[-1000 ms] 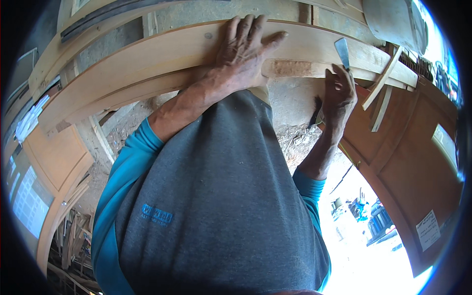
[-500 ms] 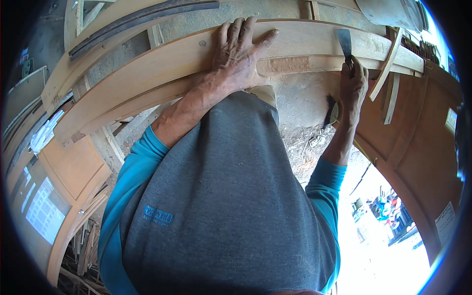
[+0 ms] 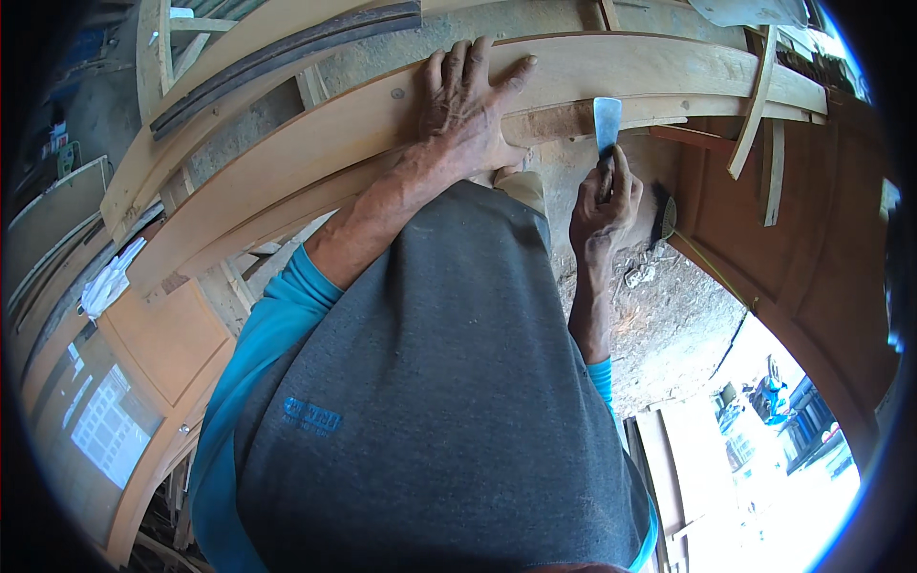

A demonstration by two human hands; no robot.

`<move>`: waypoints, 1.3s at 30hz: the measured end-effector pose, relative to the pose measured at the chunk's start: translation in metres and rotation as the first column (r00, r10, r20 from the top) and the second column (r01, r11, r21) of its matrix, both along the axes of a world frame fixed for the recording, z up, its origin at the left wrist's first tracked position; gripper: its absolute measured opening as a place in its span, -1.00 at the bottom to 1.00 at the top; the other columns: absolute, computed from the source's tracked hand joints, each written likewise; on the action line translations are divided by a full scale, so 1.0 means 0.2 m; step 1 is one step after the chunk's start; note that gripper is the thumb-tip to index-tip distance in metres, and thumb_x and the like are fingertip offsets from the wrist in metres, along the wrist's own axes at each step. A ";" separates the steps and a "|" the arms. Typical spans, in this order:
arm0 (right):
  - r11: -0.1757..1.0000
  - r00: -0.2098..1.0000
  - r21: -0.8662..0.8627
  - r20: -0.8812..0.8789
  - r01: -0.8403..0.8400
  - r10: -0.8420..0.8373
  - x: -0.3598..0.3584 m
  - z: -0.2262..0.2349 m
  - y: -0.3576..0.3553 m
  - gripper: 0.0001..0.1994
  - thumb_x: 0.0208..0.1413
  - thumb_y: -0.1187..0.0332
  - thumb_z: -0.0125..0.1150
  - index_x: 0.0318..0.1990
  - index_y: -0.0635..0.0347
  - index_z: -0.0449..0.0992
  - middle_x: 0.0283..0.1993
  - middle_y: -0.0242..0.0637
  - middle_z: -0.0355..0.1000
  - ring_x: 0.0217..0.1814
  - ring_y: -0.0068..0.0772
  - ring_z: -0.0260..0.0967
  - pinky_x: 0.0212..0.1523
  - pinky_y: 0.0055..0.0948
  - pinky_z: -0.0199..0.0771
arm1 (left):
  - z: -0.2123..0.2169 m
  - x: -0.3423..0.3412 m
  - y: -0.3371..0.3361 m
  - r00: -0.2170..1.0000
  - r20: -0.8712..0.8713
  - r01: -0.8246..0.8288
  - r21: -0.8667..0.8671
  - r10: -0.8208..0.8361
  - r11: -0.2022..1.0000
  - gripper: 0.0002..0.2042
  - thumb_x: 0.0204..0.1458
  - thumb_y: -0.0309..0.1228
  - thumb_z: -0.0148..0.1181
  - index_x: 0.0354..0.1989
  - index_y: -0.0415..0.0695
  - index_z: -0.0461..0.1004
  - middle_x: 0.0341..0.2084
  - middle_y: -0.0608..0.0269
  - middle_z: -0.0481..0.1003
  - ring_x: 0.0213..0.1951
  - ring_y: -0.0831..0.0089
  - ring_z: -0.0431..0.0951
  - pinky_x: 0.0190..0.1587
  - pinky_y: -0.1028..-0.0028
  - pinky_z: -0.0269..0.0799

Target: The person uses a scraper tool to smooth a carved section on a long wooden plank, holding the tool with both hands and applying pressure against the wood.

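Note:
A long pale wooden board (image 3: 659,69), bent by the lens, runs across in front of me. My left hand (image 3: 470,100) lies on it with fingers spread, the thumb pointing right. In my right hand (image 3: 607,202) is a putty knife (image 3: 607,124), its dark handle gripped in the closed fingers. The flat metal blade points away from me. It overlaps the right end of a rough brownish recess (image 3: 549,122) along the board's near edge; whether it touches the wood I cannot tell.
Two thin wooden strips (image 3: 755,105) cross the board's right end. Beyond the board at left lies a dark strip (image 3: 287,59) on another plank. Brown wooden panels (image 3: 812,248) stand at right, and a wooden door panel (image 3: 167,339) at left. Below lies a rough floor (image 3: 659,296).
My right hand has moved left and slightly nearer with the putty knife, from over the board's right part to the end of the recess. My left hand stays in place.

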State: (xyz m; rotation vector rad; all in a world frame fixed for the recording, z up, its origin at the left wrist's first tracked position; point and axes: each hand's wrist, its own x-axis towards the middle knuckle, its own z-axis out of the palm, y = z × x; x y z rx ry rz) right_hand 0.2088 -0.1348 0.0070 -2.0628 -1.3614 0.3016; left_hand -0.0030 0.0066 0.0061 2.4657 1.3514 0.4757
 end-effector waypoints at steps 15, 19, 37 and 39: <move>0.999 1.000 0.051 -0.003 -0.009 0.009 -0.12 0.00 0.03 -0.47 0.26 0.60 0.26 0.39 0.17 0.53 0.04 0.05 0.51 0.03 -0.01 0.53 0.02 -0.14 0.61 | 0.07 0.01 0.01 1.000 -0.027 0.003 -0.085 -0.005 0.996 0.21 -0.48 0.00 0.74 0.58 0.21 0.35 0.46 -0.26 0.14 0.49 -0.23 0.11 0.53 -0.25 -0.13; 0.999 0.999 0.036 -0.004 -0.031 0.031 -0.15 0.01 0.00 -0.48 0.26 0.61 0.26 0.39 0.18 0.53 0.04 0.06 0.52 0.01 0.02 0.54 0.00 -0.14 0.62 | 0.07 0.00 0.00 1.000 -0.013 -0.001 -0.082 0.000 0.997 0.20 -0.48 0.01 0.73 0.58 0.20 0.36 0.46 -0.27 0.14 0.49 -0.23 0.11 0.54 -0.25 -0.14; 0.969 0.968 -0.029 0.047 -0.247 0.248 -0.21 0.04 -0.07 -0.54 0.27 0.56 0.31 0.32 0.08 0.65 0.09 -0.06 0.53 0.06 -0.12 0.60 0.03 -0.22 0.67 | 0.03 0.01 -0.01 1.000 0.013 -0.006 -0.028 0.007 1.000 0.17 -0.45 0.04 0.72 0.56 0.19 0.37 0.42 -0.23 0.17 0.46 -0.19 0.15 0.51 -0.24 -0.11; 0.962 0.959 -0.006 0.073 -0.273 0.273 -0.20 0.06 -0.06 -0.54 0.26 0.56 0.33 0.31 0.08 0.65 0.08 -0.09 0.54 0.06 -0.13 0.60 0.03 -0.22 0.67 | 0.03 0.01 0.00 1.000 0.007 0.000 -0.023 0.000 1.000 0.18 -0.45 0.07 0.72 0.56 0.19 0.37 0.41 -0.23 0.17 0.46 -0.19 0.15 0.51 -0.24 -0.11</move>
